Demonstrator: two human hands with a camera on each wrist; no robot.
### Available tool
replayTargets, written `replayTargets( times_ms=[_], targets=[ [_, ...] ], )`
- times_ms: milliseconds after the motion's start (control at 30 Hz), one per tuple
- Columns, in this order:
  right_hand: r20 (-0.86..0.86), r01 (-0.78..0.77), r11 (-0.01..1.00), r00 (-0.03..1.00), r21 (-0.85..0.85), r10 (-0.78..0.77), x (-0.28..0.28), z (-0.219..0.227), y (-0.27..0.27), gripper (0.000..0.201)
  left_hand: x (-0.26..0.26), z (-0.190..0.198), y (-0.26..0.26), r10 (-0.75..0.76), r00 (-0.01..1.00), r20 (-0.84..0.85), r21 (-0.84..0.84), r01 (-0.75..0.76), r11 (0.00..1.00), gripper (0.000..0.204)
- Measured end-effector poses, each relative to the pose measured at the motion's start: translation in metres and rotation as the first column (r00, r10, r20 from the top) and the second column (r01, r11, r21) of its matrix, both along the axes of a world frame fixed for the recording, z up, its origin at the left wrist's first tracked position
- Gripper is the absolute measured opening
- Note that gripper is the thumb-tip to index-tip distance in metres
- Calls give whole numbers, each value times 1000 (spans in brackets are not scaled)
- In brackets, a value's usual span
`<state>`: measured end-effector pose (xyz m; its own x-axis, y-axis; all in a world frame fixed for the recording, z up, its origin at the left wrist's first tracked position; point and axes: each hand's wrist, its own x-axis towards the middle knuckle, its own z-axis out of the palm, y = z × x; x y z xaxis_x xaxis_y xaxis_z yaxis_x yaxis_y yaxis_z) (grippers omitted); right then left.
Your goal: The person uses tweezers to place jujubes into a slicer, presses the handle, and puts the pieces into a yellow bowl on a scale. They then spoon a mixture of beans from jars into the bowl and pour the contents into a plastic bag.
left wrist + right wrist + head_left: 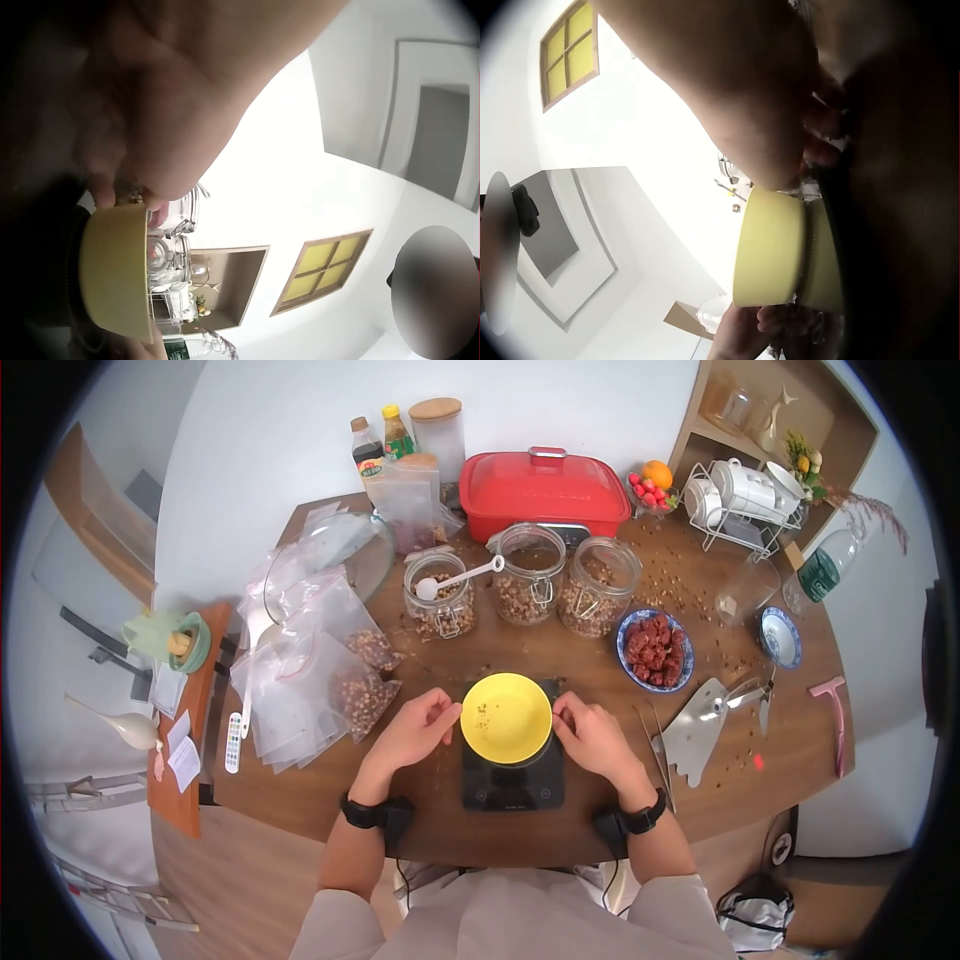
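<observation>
A yellow bowl with a few small bits inside sits over a black flat scale near the table's front edge. On its left side, my left hand pinches the rim with curled fingers. My right hand does the same on the opposite side. The left wrist view has the bowl below the left hand, whose fingertips meet the rim. In the right wrist view the right hand is at the rim of the bowl; its other fingers are dark and partly hidden.
Behind the bowl stand jars, one with a white spoon across it. Filled plastic bags lie left. To the right are a bowl of dark red pieces, a metal scraper, tongs and a pink tool.
</observation>
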<state>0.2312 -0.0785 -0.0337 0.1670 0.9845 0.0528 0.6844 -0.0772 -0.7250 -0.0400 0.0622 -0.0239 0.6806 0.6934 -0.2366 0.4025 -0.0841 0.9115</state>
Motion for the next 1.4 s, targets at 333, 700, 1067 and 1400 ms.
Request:
replayTargets(
  times_ms=[333,700,1067,1400],
  targets=[
    [77,-13,1000,997,8,13,-7,4,-1,18,0,-1,-9,-92,974,-205,370,164,914,20],
    [193,-100,994,975,-40,106,-9,7,0,24,-3,3,-9,-116,947,-301,395,235,888,22],
    [245,-135,990,960,-31,138,-8,8,-2,25,-3,3,-9,-121,944,-305,391,240,889,22],
    [257,-151,988,954,-30,154,-8,12,-4,27,-1,6,-10,-121,934,-337,382,253,889,24]
  ],
)
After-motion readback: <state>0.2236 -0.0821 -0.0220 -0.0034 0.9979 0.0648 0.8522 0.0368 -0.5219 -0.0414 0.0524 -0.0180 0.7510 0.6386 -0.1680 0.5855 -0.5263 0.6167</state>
